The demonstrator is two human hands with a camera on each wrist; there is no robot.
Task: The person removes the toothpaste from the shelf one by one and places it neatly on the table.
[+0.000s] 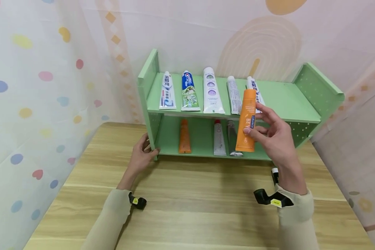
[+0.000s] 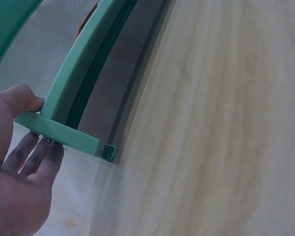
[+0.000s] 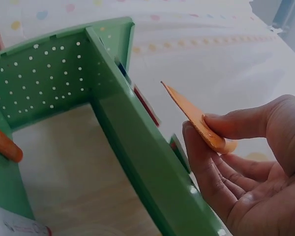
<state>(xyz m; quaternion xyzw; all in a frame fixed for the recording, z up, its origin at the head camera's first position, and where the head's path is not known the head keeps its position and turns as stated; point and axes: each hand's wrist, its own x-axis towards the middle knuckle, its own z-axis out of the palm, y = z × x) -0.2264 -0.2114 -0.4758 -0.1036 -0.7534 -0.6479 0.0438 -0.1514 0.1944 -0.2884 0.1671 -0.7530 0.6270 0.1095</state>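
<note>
My right hand (image 1: 278, 139) pinches an orange toothpaste tube (image 1: 247, 114) between thumb and fingers, cap end up, in front of the upper tier of a green two-tier shelf (image 1: 295, 100). In the right wrist view that tube (image 3: 192, 115) appears almost edge-on, beside the green board. My left hand (image 1: 139, 154) grips the shelf's left side panel (image 1: 146, 111) low down. The left wrist view shows the thumb on one face of the panel and the fingers (image 2: 49, 160) on the other. The held tube overlaps a white-and-blue tube (image 1: 252, 84) behind it in the head view.
On the upper tier lie several tubes, among them a blue-and-green one (image 1: 190, 92) and a large white one (image 1: 213, 93). Below are an orange tube (image 1: 184, 137), a red-capped white tube (image 1: 219, 140) and a silver tube (image 1: 232, 139). A dark tube (image 1: 275, 175) lies by the right wrist.
</note>
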